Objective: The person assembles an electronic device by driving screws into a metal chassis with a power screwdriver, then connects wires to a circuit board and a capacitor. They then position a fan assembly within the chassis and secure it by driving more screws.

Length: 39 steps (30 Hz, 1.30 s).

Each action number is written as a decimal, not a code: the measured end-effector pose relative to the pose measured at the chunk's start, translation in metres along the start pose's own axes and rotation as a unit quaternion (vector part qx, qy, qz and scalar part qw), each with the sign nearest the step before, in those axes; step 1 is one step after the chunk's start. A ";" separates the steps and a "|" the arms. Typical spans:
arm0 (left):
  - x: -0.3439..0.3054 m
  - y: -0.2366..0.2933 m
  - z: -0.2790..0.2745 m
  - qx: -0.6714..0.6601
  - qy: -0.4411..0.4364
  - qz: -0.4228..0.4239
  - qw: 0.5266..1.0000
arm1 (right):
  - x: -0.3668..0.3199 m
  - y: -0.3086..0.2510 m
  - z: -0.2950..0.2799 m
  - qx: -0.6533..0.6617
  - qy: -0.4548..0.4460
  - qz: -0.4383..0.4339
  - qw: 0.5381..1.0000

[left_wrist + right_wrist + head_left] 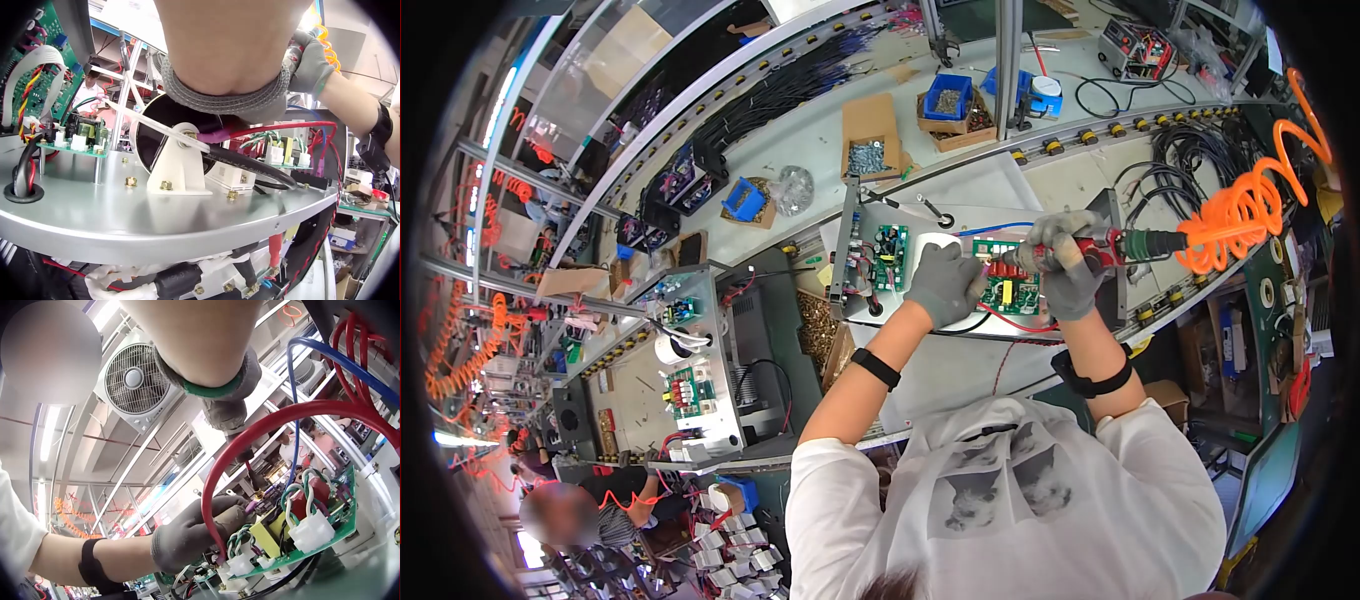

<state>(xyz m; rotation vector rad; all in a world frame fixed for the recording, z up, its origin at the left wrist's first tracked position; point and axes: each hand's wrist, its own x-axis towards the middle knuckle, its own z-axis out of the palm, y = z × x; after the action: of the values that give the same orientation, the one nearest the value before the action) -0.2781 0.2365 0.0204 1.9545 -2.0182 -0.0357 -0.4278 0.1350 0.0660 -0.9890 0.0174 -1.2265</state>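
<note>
A circuit board (1012, 292) with green face, red parts and a yellow block sits on a metal chassis plate (187, 215). My gloved right hand (1068, 268) grips a red and black power screwdriver (1108, 248) lying sideways over the board in the head view. In the right wrist view its bit (252, 477) points down near the left fingertips. From the board's left side, my gloved left hand (947, 285) pinches a purple-sleeved wire end (252, 505) beside the bit. A thick red cable (247, 439) arches across the front in that view.
An orange coiled hose (1235, 225) runs from the screwdriver to the upper right. Behind the chassis stand a cardboard box of screws (867, 155) and a blue bin (947, 95). Another chassis (705, 370) stands left. A second person (615, 510) is at lower left.
</note>
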 end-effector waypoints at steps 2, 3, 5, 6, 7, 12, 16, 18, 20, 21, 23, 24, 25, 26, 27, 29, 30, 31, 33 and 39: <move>-0.002 -0.003 0.002 -0.021 -0.025 0.001 0.999 | 0.005 0.001 -0.002 -0.011 0.010 0.023 1.000; -0.004 -0.010 0.012 -0.042 0.062 0.024 0.997 | 0.007 0.002 -0.002 -0.021 0.019 0.045 0.999; -0.005 -0.018 0.017 -0.059 0.152 0.047 0.986 | 0.013 0.004 0.001 0.009 0.037 0.057 0.998; -0.007 -0.019 0.020 -0.071 0.197 0.039 0.977 | 0.017 0.004 0.001 0.013 0.041 0.069 0.997; -0.009 -0.018 0.021 -0.083 0.241 0.030 0.966 | 0.019 0.005 0.002 0.016 0.045 0.084 0.995; -0.012 -0.017 0.023 -0.049 0.261 0.013 0.964 | 0.025 0.018 0.000 -0.056 0.015 0.088 0.994; -0.011 -0.011 0.020 -0.020 0.206 0.009 0.978 | 0.021 0.009 0.012 -0.080 0.029 0.191 0.978; -0.009 -0.013 0.020 -0.013 0.195 0.017 0.981 | 0.014 0.019 0.012 -0.089 0.029 0.159 0.983; -0.010 -0.014 0.019 -0.005 0.183 0.020 0.983 | 0.011 0.025 0.009 -0.077 0.017 0.150 0.986; -0.008 -0.014 0.018 -0.007 0.177 0.023 0.984 | 0.011 0.026 0.010 -0.076 0.017 0.150 0.986; -0.006 -0.014 0.017 -0.011 0.169 0.030 0.985 | 0.011 0.025 0.013 -0.102 -0.006 0.181 0.978; -0.004 -0.015 0.016 0.002 0.152 0.029 0.988 | 0.012 0.027 0.015 -0.102 -0.004 0.177 0.979; -0.005 -0.015 0.016 0.013 0.132 0.027 0.991 | 0.009 0.028 0.015 -0.123 -0.010 0.224 0.967; -0.003 -0.015 0.015 0.015 0.133 0.034 0.990 | 0.011 0.030 0.015 -0.145 -0.019 0.266 0.953; -0.002 -0.014 0.014 0.024 0.100 0.033 0.994 | 0.013 0.031 0.017 -0.145 -0.018 0.261 0.954; -0.002 -0.016 0.012 0.034 0.067 0.027 0.997 | 0.012 0.035 0.021 -0.195 -0.070 0.207 0.956; -0.002 -0.016 0.012 0.036 0.056 0.026 0.997 | 0.011 0.035 0.024 -0.219 -0.080 0.188 0.954; 0.000 -0.017 0.012 0.038 0.048 0.023 0.998 | 0.008 0.037 0.025 -0.219 -0.084 0.194 0.953; 0.002 -0.017 0.010 0.017 0.027 0.010 0.999 | 0.003 0.037 0.027 -0.224 -0.084 0.175 0.955; 0.000 -0.020 0.008 0.002 0.037 0.013 0.999 | 0.008 0.041 0.035 -0.252 0.032 0.175 0.951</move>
<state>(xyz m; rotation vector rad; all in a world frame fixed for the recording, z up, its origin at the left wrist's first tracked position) -0.2612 0.2339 0.0079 1.9034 -1.9969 0.0474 -0.3754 0.1506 0.0650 -1.3185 0.5602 -0.9373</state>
